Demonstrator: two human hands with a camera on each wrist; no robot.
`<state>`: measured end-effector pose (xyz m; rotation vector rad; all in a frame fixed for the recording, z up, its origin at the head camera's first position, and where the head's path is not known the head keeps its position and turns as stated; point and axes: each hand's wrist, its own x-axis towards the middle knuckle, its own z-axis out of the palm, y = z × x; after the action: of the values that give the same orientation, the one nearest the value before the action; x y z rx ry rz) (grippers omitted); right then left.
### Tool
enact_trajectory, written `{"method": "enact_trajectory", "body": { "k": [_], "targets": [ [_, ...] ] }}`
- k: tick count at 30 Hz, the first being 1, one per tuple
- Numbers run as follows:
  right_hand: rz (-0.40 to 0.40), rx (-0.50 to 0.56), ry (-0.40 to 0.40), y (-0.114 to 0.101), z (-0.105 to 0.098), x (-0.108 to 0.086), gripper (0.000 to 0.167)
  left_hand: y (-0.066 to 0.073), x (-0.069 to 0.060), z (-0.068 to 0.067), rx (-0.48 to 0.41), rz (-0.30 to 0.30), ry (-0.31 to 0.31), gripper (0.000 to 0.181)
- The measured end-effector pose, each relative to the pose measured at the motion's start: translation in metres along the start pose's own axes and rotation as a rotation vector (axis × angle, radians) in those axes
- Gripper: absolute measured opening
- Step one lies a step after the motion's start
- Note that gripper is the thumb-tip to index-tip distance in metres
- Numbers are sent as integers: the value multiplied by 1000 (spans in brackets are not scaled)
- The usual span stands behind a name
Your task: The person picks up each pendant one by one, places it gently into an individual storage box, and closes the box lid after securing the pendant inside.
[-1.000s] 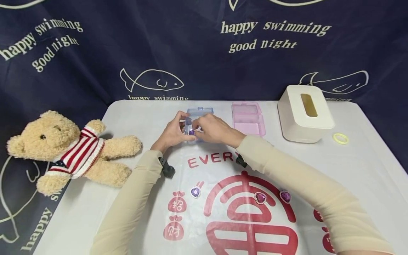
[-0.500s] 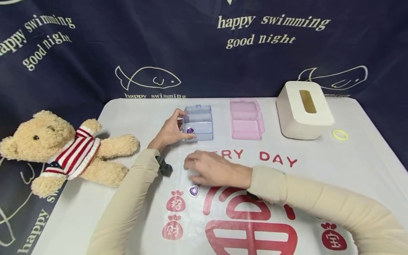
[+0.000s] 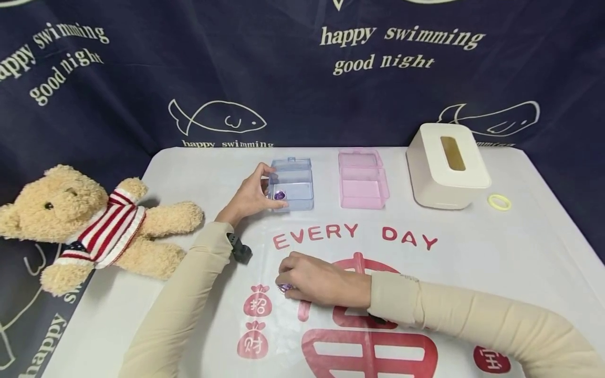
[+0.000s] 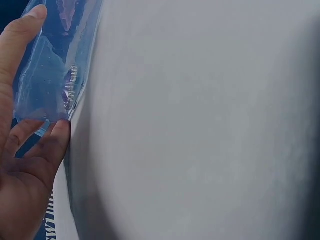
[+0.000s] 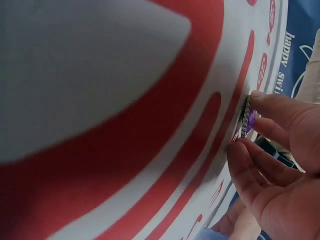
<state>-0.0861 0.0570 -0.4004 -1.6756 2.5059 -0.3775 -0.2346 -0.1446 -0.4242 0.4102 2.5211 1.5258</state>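
My left hand [image 3: 248, 194] grips the left side of a clear blue plastic box [image 3: 302, 203], thumb at its front corner. The box's lid lies back. Inside its front left corner is a purple heart-shaped gem [image 3: 280, 195], whose beaded silver rim shows through the wall in the left wrist view. Nearer the camera, my right hand [image 3: 314, 281] pinches another purple heart gem [image 3: 285, 287] at the tabletop. In the right wrist view, thumb and fingers meet the edges of this gem [image 5: 248, 117], and it stands tilted.
A clear pink box [image 3: 363, 197] with its lid back stands right of the blue one. Farther right are a white tissue box [image 3: 439, 178] and a yellow ring [image 3: 499, 202]. A teddy bear [image 3: 108, 226] lies at the left edge of the table [image 3: 472, 252].
My right hand has left the blue box, come toward the camera and taken hold of the purple heart gem on the table. My left hand keeps its grip on the box.
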Motion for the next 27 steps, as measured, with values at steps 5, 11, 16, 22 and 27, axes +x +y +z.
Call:
{"method": "enact_trajectory", "body": {
  "k": [5, 11, 16, 22, 27],
  "targets": [
    [-21, -35, 38, -2, 4, -3, 10, 1, 0, -1, 18, -1, 3, 82],
    [-20, -22, 51, 0, 7, -4, 13, 0, 2, -1, 73, 5, 5, 83],
    [-23, -32, 30, 0, 8, -4, 13, 0, 2, -2, 71, 3, 2, 84],
    [-38, -33, 5, 1, 8, -3, 14, 0, 2, -1, 69, 4, 0, 84],
    [-35, -4, 22, 2, 9, -3, 14, 0, 2, -1, 72, 10, 0, 84]
  ]
}}
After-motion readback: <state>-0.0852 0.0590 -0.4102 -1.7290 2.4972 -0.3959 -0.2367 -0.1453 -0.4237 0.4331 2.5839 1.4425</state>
